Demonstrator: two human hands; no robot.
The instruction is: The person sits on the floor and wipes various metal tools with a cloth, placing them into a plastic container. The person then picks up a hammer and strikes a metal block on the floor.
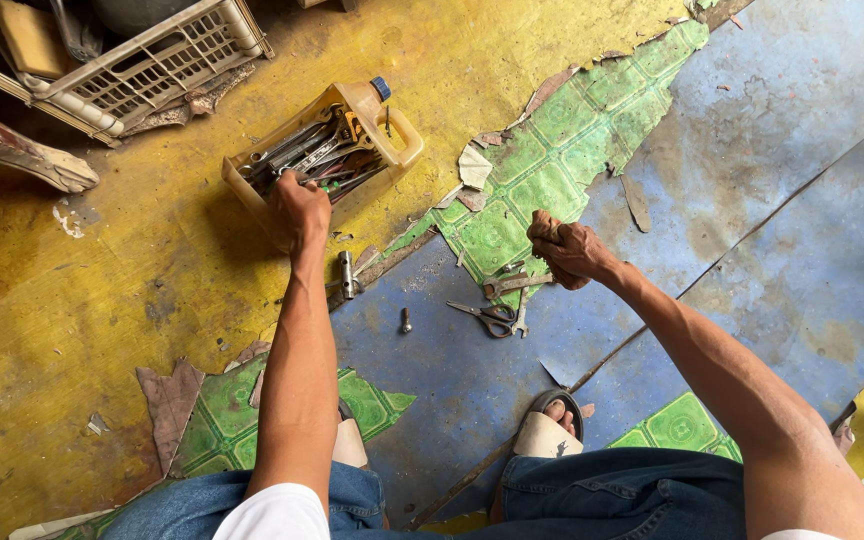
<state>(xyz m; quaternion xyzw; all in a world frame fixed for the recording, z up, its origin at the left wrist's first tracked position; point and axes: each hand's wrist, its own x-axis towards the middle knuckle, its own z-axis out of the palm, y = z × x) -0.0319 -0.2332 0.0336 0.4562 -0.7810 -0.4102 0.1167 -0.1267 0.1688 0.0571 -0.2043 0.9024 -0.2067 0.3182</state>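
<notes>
Left hand [300, 205] is reaching into cut-open jug [392, 130] of wrenches [317, 150], upper left, grip unclear; steel's heavy, stiff, best taken mid-shank. Right hand [567, 250] is fisting a brownish lump.

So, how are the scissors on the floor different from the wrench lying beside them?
The scissors lie on the blue floor; the wrench lies nearer the right hand, at the green patch's edge. The scissors have dark loop handles and two thin blades; the wrench is one rusty brown bar. Both lie flat, and no hand touches them.
</notes>
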